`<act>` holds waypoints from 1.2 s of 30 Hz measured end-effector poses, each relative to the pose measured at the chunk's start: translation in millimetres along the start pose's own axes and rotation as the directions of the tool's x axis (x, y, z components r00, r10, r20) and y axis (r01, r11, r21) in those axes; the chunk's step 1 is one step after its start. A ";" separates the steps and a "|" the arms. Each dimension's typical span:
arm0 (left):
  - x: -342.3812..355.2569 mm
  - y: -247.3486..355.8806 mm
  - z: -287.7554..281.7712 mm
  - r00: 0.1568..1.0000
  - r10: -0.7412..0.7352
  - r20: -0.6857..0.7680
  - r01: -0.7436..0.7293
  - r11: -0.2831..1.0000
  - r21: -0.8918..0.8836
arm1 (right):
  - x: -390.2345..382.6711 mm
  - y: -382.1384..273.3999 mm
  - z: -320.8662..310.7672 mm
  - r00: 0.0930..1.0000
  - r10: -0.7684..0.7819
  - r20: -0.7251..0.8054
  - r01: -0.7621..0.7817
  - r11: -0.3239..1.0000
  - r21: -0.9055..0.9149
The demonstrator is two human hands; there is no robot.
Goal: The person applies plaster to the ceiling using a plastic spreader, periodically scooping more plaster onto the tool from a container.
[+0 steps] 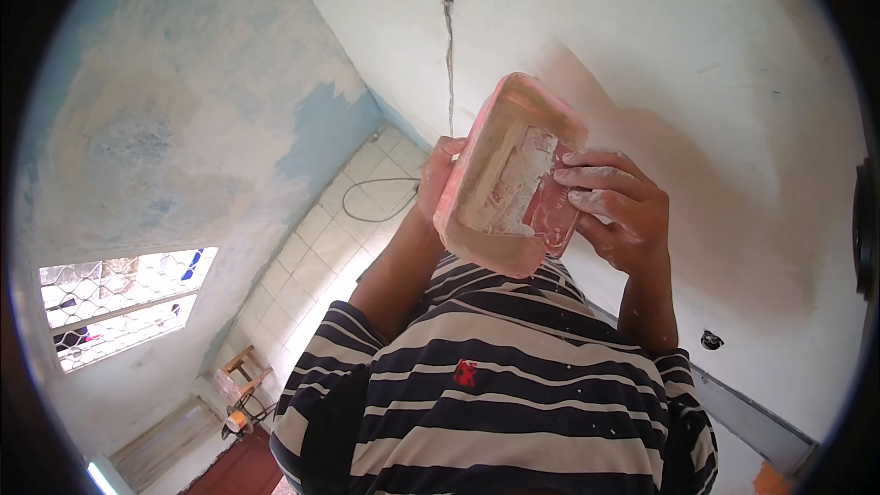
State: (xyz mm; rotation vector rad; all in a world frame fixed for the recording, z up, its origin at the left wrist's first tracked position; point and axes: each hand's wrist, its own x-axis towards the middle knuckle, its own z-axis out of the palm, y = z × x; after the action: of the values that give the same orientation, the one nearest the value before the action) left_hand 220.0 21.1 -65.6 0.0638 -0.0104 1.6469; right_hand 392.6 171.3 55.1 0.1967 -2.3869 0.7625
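My left hand [436,174] grips the left side of a pink rectangular tray [490,179] smeared with pale plaster, held up in front of my chest. My right hand [621,213], dusted with white plaster, is closed on a reddish flat scraper [553,209] whose blade lies inside the tray's right end. My striped shirt [495,385] fills the lower middle, with both forearms rising from it to the tray.
A white plastered wall [697,82] stands right behind the tray, with a thin cable [449,37] running down it and a small dark hole [711,340]. A patchy blue wall [183,128], a mesh window [119,298], pale tiles [330,238] and a wooden stool [242,374] lie to the left.
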 end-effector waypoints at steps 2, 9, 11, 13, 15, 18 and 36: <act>2.5 -0.7 7.8 0.998 -0.031 0.053 0.033 0.999 -0.029 | 3.6 -3.1 4.8 1.000 0.006 0.028 -0.005 0.999 -0.039; 0.7 10.2 11.8 0.994 0.007 0.105 -0.003 0.999 -0.033 | 23.0 -9.5 20.5 0.999 -0.019 -0.039 0.016 0.997 -0.076; -0.2 10.0 8.8 0.991 0.009 0.133 -0.005 1.000 -0.031 | 27.6 -11.7 24.7 0.998 -0.036 -0.051 0.032 0.997 -0.071; -0.4 8.6 8.0 0.979 -0.013 0.202 0.036 0.993 -0.112 | 30.6 -13.2 25.9 0.996 -0.051 -0.067 0.047 0.997 -0.068; -3.8 7.7 11.7 0.989 -0.011 0.146 0.029 0.993 -0.119 | 31.3 -15.1 24.9 0.998 -0.038 -0.049 0.035 0.998 -0.060; -8.4 8.6 22.3 0.999 0.005 0.041 -0.003 0.998 -0.058 | 25.3 -15.2 27.1 1.000 -0.010 -0.027 0.009 1.000 -0.019; -6.7 20.6 20.5 0.950 0.274 -0.149 -0.228 0.937 0.266 | 20.3 -7.5 35.9 0.921 -0.126 -0.370 0.153 0.987 0.045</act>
State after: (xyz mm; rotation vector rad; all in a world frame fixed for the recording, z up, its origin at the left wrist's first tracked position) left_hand 200.7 11.9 -44.9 0.1022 0.3405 1.8995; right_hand 360.2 145.7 47.8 0.2303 -1.9713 0.7471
